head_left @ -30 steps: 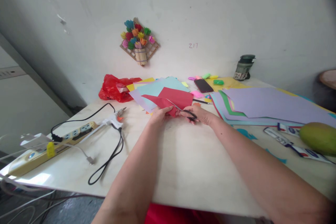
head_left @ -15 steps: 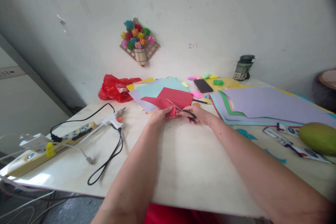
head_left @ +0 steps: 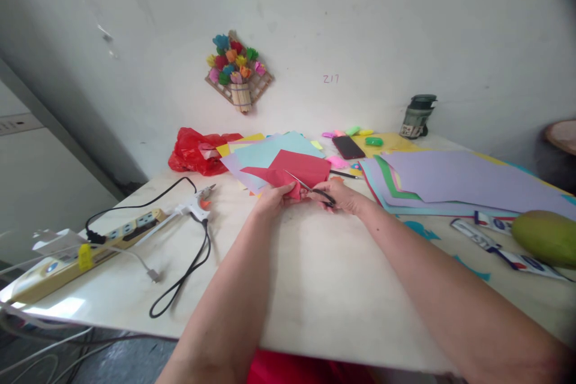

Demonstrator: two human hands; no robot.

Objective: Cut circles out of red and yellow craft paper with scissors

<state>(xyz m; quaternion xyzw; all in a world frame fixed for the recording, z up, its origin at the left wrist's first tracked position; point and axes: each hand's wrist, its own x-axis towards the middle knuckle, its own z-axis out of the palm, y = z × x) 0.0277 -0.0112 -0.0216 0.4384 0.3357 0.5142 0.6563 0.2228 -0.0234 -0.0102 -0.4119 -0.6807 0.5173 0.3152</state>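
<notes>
My left hand (head_left: 275, 198) pinches a piece of red paper (head_left: 272, 176) over the middle of the table. My right hand (head_left: 339, 197) is closed round the dark handles of a pair of scissors (head_left: 323, 195), whose blades point up and left across the red paper. Both hands are close together, fingertips nearly meeting at the paper's lower edge. Just behind them lies a larger red sheet (head_left: 299, 162), on top of light blue and lilac sheets (head_left: 256, 153).
A glue gun (head_left: 198, 207) and a power strip (head_left: 108, 240) with cables lie on the left. Behind are a red plastic bag (head_left: 193, 150) and a phone (head_left: 348, 147). Stacked coloured paper (head_left: 450, 177), glue tubes (head_left: 474, 234) and a green fruit (head_left: 546, 238) are on the right.
The scissors' handles look slightly closer together than before. Both hands stay in almost the same place.
</notes>
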